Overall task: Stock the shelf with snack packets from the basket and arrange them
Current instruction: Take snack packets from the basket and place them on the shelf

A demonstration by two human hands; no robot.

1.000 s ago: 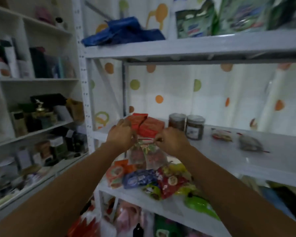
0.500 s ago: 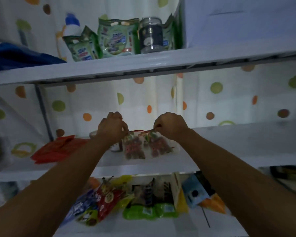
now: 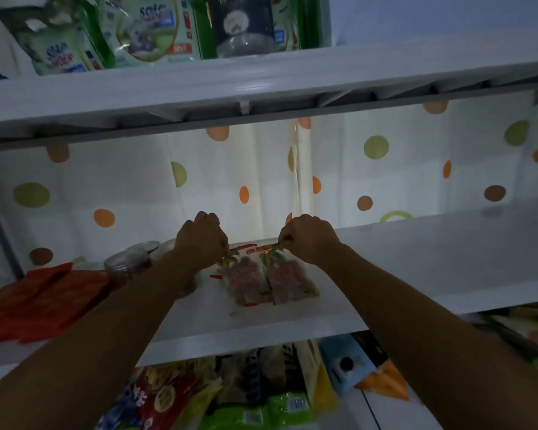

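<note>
Both hands reach onto the middle shelf [image 3: 432,268] at frame centre. The left hand [image 3: 201,240] and right hand [image 3: 308,238] have their fingers curled, each pinching a top corner of the clear snack packets [image 3: 271,282]. These are two packets side by side with red contents, and their lower ends rest on the board, back from its front edge. Lidded jars [image 3: 128,265] stand just left of the left forearm, with flat red packets [image 3: 44,302] at the frame's left edge. White board shows from the snack packets to the right edge. The upper shelf [image 3: 261,85] crosses well above the knuckles, with dotted curtain [image 3: 376,169] visible between. Green packets [image 3: 149,29] sit at its front lip. Mixed packets [image 3: 230,395] crowd the bottom of the frame
</note>
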